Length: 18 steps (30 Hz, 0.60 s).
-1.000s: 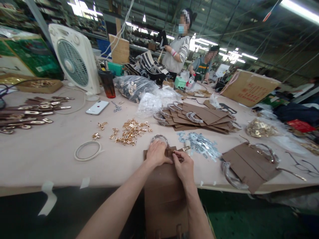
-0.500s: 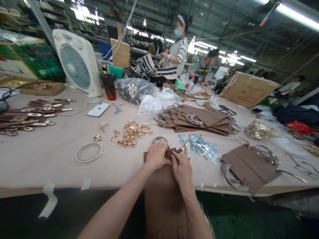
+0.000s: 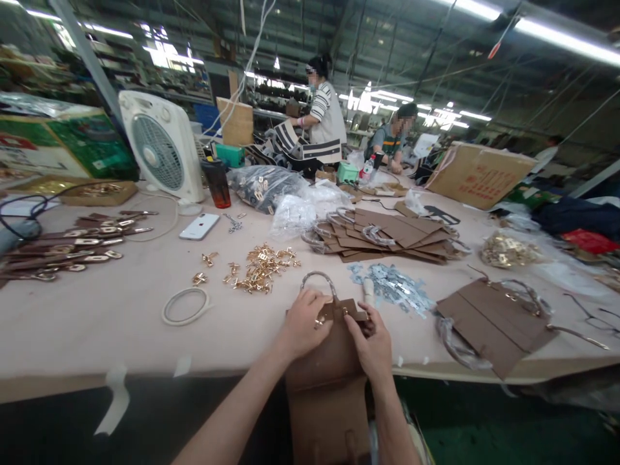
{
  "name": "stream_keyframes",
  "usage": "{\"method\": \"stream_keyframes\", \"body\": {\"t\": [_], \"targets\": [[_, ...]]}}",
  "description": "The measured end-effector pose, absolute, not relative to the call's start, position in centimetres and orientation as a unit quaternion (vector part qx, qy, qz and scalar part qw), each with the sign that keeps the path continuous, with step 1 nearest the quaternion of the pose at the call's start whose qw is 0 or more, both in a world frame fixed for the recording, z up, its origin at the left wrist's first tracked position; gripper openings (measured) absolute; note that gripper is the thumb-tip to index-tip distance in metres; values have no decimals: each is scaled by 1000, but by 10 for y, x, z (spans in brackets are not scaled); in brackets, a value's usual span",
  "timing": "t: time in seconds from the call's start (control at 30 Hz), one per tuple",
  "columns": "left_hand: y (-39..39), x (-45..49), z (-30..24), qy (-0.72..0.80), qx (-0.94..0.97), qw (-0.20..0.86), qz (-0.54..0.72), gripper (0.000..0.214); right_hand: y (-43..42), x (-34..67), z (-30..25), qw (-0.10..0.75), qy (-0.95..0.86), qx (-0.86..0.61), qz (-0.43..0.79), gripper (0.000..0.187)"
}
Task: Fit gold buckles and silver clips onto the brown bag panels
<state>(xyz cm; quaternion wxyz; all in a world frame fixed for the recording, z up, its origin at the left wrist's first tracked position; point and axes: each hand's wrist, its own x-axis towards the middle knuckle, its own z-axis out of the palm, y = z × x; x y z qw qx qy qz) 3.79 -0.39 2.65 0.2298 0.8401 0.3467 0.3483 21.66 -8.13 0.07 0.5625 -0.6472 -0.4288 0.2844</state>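
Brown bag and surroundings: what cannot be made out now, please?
In the head view:
Brown bag: lower end cut off by the bottom edge; top partly covered by the left hand.
Right hand: its fingers hide its grip.
Gold fitting: too small to tell whether fastened.
Cardboard box: red print too blurred to read.

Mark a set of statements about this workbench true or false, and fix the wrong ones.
1. The left hand and the right hand both touch the brown bag. True.
2. The tape roll lies right of the gold fittings. False: the tape roll lies left of the gold fittings.
3. The silver plates stand in a box. False: the silver plates lie loose on the table.
4. The phone lies nearer the person than the fan. True.
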Motion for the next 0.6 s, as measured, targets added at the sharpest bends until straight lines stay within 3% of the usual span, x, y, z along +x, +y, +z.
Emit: {"method": "stream_keyframes", "body": {"t": [0.1, 0.2, 0.37, 0.47, 0.6], "targets": [[-22, 21, 28, 309, 832, 251, 386, 47, -96, 221, 9, 579, -403, -658, 265, 67], [-38, 2, 29, 303, 829, 254, 395, 38, -116, 223, 24, 612, -373, -662, 219, 70], [-65, -12, 43, 343, 857, 262, 282, 39, -151, 208, 52, 619, -366, -692, 66, 63], [-92, -8, 62, 321, 830, 364, 276, 47, -170, 190, 66, 594, -381, -702, -92, 58], [-129, 8, 85, 262, 634, 612, 392, 96, -195, 164, 79, 570, -457, -660, -174, 65]]}}
